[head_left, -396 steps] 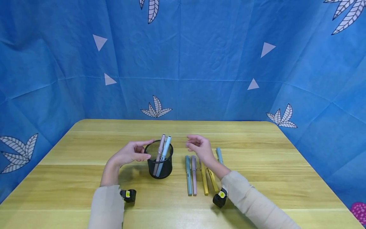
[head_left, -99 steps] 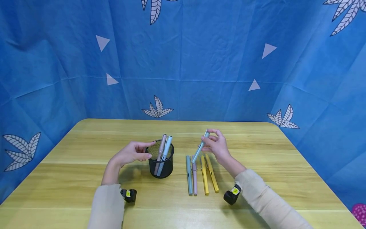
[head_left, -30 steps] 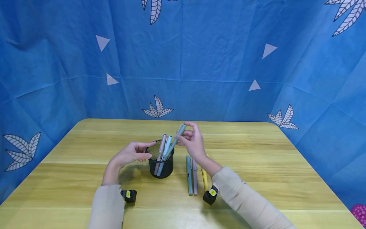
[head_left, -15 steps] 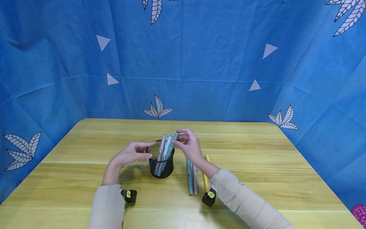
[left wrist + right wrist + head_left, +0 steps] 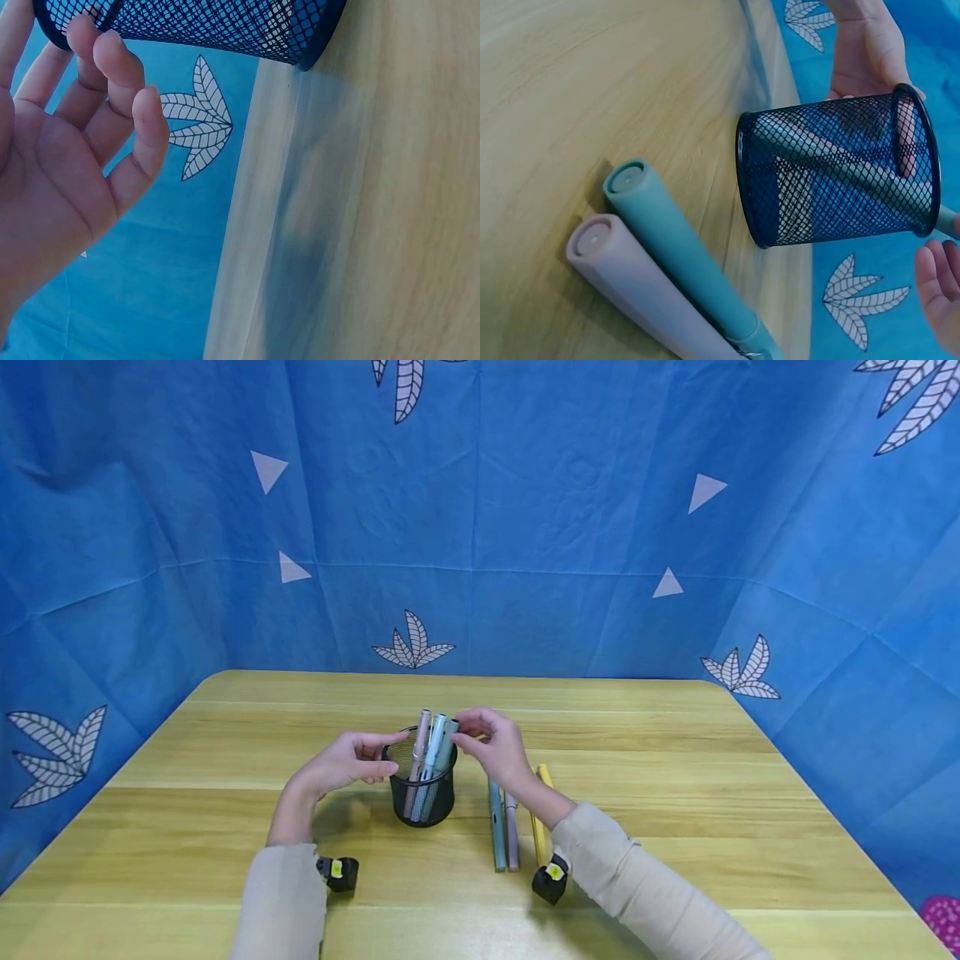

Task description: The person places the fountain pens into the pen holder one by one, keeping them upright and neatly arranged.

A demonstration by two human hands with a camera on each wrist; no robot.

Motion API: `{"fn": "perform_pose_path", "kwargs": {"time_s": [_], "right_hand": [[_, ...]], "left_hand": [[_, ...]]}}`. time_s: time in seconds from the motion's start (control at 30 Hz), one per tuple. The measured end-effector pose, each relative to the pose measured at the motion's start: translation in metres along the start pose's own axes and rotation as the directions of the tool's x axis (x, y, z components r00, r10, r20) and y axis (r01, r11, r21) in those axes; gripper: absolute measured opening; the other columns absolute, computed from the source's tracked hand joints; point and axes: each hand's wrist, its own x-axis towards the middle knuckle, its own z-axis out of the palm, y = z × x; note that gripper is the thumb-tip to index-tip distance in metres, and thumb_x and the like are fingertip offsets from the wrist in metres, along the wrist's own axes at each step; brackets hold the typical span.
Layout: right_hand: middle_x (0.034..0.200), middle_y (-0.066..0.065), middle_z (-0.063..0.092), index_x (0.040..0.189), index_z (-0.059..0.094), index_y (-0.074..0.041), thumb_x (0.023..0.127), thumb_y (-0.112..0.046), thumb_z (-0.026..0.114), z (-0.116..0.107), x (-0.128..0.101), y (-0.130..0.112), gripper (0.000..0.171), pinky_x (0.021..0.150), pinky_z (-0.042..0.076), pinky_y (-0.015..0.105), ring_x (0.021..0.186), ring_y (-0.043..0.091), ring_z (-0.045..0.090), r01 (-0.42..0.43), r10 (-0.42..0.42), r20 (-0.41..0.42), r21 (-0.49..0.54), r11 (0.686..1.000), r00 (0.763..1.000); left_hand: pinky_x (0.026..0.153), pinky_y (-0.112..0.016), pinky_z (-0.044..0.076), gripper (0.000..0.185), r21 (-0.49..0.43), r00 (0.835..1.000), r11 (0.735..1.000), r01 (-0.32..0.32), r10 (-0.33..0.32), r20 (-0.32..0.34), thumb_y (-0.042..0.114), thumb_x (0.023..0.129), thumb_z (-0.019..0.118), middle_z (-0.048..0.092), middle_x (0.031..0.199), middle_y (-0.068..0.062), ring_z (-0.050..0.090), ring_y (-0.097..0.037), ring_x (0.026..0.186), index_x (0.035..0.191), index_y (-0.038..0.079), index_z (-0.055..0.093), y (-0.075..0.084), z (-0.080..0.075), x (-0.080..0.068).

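Head view shows the right hand [image 5: 501, 752] just beside the black mesh pen cup [image 5: 422, 793], its fingertips at the top of a grey-green pen [image 5: 447, 742] that leans in the cup next to a pink pen [image 5: 422, 735] and a light blue pen [image 5: 434, 739]; whether the fingers pinch that pen or only touch it cannot be told. The left hand [image 5: 341, 764] hovers with relaxed, spread fingers by the cup's left rim, holding nothing. On the wooden surface [image 5: 675, 793] right of the cup lie a teal pen [image 5: 497, 827], a pink pen [image 5: 512, 833] and yellow pens [image 5: 542, 814], partly hidden by the right forearm.
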Motion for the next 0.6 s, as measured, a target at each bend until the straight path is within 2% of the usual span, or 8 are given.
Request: {"fn": "perform_pose_path", "kwargs": {"time_s": [0.2, 0.37, 0.6], "right_hand": [[0.090, 0.025, 0.059, 0.101, 0.057, 0.012, 0.080, 0.006, 0.061, -0.002, 0.002, 0.013, 0.022, 0.061, 0.049, 0.025, 0.079, 0.036, 0.057, -0.017, 0.017, 0.010, 0.022, 1.000, 1.000], [0.092, 0.022, 0.060, 0.104, 0.058, 0.008, 0.081, 0.002, 0.062, -0.006, 0.004, 0.033, 0.023, 0.061, 0.050, 0.027, 0.078, 0.030, 0.058, -0.043, 0.043, 0.005, 0.035, 0.998, 0.999], [0.091, 0.025, 0.058, 0.102, 0.057, 0.009, 0.081, 0.003, 0.062, -0.011, 0.003, 0.036, 0.023, 0.060, 0.050, 0.027, 0.077, 0.031, 0.058, 0.000, 0.000, 0.003, 0.015, 1.000, 1.000]], "left_hand": [[0.058, -0.033, 0.044, 0.050, -0.001, 1.000, 1.000, 0.011, -0.011, 0.001, 0.008, 0.083, 0.062, 0.046, 0.066, -0.005, 0.046, -0.015, 0.060, 0.130, 0.002, 0.046, 0.001, 0.000, -0.001], [0.059, -0.034, 0.044, 0.054, -0.003, 1.000, 1.000, 0.018, -0.018, 0.003, 0.017, 0.082, 0.065, 0.047, 0.066, -0.005, 0.046, -0.015, 0.060, 0.131, 0.004, 0.045, 0.001, 0.000, -0.001], [0.058, -0.035, 0.044, 0.052, -0.010, 1.000, 1.000, 0.012, -0.012, 0.008, 0.013, 0.083, 0.064, 0.046, 0.066, -0.005, 0.045, -0.017, 0.060, 0.131, 0.004, 0.045, 0.001, -0.001, -0.001]]}}
